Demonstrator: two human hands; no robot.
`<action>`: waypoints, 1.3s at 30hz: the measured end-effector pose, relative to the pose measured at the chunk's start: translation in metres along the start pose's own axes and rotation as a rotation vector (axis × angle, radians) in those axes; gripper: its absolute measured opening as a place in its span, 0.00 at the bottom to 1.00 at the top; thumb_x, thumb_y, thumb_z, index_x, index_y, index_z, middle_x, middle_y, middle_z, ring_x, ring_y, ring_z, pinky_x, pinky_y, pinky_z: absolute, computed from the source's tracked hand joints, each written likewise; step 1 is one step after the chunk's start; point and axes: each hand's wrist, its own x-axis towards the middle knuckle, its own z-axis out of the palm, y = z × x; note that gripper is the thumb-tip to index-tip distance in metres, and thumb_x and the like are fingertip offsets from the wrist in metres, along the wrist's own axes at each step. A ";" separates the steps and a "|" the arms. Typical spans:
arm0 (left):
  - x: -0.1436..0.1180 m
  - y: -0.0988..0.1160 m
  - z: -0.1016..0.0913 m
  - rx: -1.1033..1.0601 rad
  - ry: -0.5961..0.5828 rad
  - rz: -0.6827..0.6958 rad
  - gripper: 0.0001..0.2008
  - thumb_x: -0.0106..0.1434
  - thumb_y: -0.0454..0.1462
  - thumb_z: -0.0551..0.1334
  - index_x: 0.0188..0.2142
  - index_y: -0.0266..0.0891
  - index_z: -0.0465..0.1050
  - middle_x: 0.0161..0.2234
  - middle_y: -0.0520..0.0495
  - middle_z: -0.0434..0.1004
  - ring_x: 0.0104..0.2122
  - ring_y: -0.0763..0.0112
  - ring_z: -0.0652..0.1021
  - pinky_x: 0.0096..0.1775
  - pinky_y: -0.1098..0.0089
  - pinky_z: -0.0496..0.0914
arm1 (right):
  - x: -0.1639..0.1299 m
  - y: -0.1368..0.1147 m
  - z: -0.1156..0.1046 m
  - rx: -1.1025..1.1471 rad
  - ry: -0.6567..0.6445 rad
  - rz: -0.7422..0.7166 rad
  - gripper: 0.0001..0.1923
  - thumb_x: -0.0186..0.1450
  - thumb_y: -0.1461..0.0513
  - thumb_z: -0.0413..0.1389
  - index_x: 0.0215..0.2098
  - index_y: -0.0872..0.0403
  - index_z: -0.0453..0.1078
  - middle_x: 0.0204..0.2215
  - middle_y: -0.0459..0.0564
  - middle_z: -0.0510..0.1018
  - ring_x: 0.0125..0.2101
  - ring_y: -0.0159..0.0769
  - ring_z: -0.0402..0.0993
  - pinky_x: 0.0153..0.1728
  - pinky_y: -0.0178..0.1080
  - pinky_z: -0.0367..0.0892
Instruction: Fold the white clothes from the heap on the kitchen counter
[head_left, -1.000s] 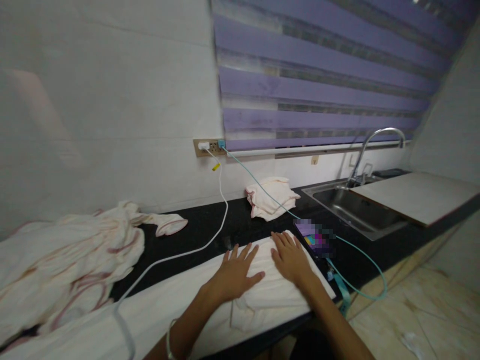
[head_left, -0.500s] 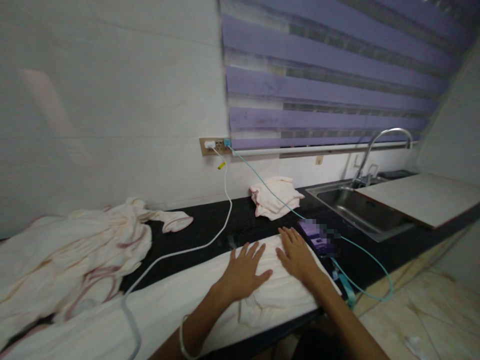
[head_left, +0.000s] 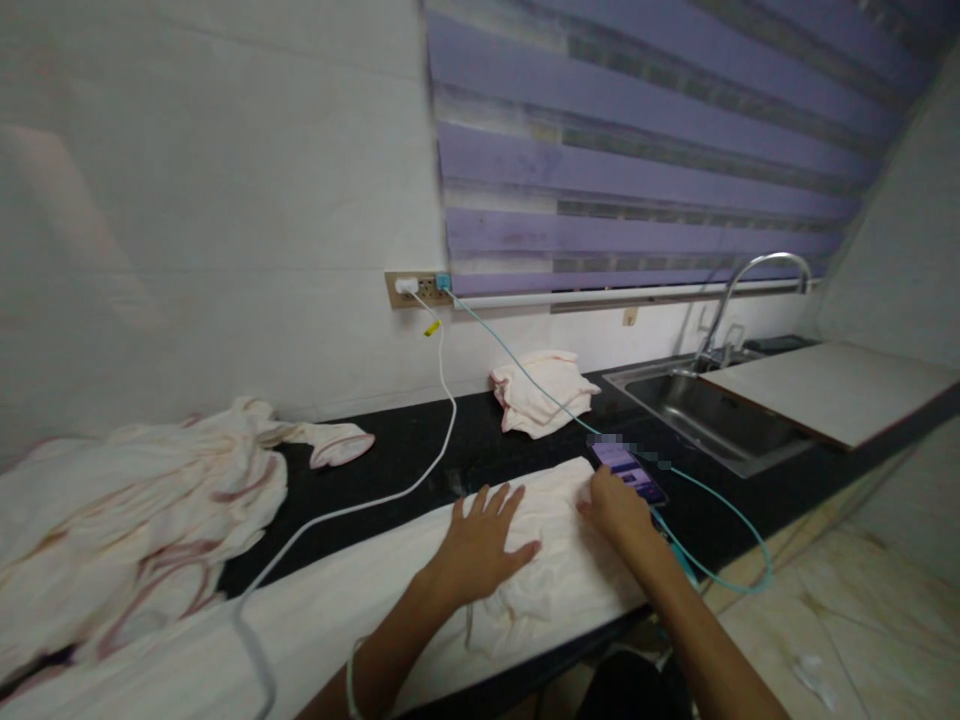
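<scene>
Plainly, the pale cloth (head_left: 555, 560) lies creased on the surface (head_left: 420, 450); left hand (head_left: 480, 545) flat, fingers spread; right hand (head_left: 616, 508) curled at its edge, grip unclear.

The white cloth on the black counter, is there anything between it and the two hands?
Nothing visible. The left hand lies flat on the long white cloth, and the right hand rests at its right end, beside the purple-screened phone.
</scene>
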 end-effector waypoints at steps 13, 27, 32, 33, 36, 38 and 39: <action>-0.002 -0.001 0.003 0.012 0.036 0.017 0.40 0.69 0.59 0.53 0.73 0.44 0.52 0.72 0.42 0.54 0.70 0.41 0.56 0.66 0.35 0.55 | 0.003 0.002 0.009 0.171 0.041 -0.015 0.24 0.69 0.54 0.57 0.55 0.63 0.68 0.47 0.69 0.80 0.49 0.51 0.79 0.45 0.42 0.69; 0.001 -0.004 0.011 0.045 0.063 0.018 0.38 0.69 0.58 0.54 0.72 0.45 0.54 0.72 0.42 0.56 0.70 0.40 0.57 0.65 0.34 0.56 | 0.004 0.023 0.011 0.400 0.030 -0.136 0.17 0.64 0.62 0.60 0.49 0.63 0.75 0.47 0.62 0.81 0.46 0.46 0.78 0.44 0.37 0.67; -0.001 -0.002 -0.002 0.098 0.122 0.003 0.37 0.70 0.56 0.54 0.71 0.41 0.56 0.73 0.40 0.52 0.71 0.42 0.54 0.66 0.34 0.55 | 0.001 0.008 0.003 0.421 0.213 -0.134 0.17 0.66 0.62 0.56 0.51 0.60 0.74 0.47 0.61 0.81 0.47 0.46 0.77 0.47 0.39 0.66; -0.005 -0.003 -0.005 0.123 0.156 -0.018 0.37 0.70 0.55 0.54 0.71 0.37 0.57 0.72 0.38 0.52 0.71 0.43 0.54 0.66 0.36 0.55 | 0.001 0.006 0.001 0.412 0.227 -0.131 0.16 0.66 0.62 0.56 0.51 0.60 0.74 0.47 0.61 0.81 0.46 0.46 0.77 0.46 0.40 0.66; -0.024 -0.008 -0.006 0.163 0.182 -0.100 0.37 0.71 0.52 0.51 0.69 0.25 0.59 0.69 0.29 0.58 0.70 0.43 0.60 0.67 0.44 0.59 | 0.002 0.005 -0.001 0.385 0.237 -0.135 0.14 0.68 0.62 0.54 0.48 0.60 0.75 0.44 0.62 0.81 0.44 0.47 0.78 0.45 0.41 0.67; -0.041 -0.014 0.003 0.154 0.135 -0.129 0.37 0.72 0.52 0.50 0.67 0.22 0.61 0.67 0.25 0.61 0.67 0.43 0.64 0.65 0.48 0.64 | 0.003 0.003 0.000 0.379 0.239 -0.148 0.13 0.68 0.63 0.54 0.47 0.60 0.75 0.42 0.62 0.81 0.44 0.47 0.78 0.44 0.41 0.66; -0.048 -0.016 0.009 0.151 0.129 -0.131 0.38 0.72 0.52 0.49 0.67 0.21 0.60 0.68 0.25 0.60 0.67 0.42 0.65 0.64 0.48 0.65 | 0.003 0.001 0.001 0.385 0.242 -0.157 0.12 0.68 0.63 0.54 0.46 0.60 0.75 0.41 0.62 0.82 0.43 0.47 0.78 0.44 0.41 0.66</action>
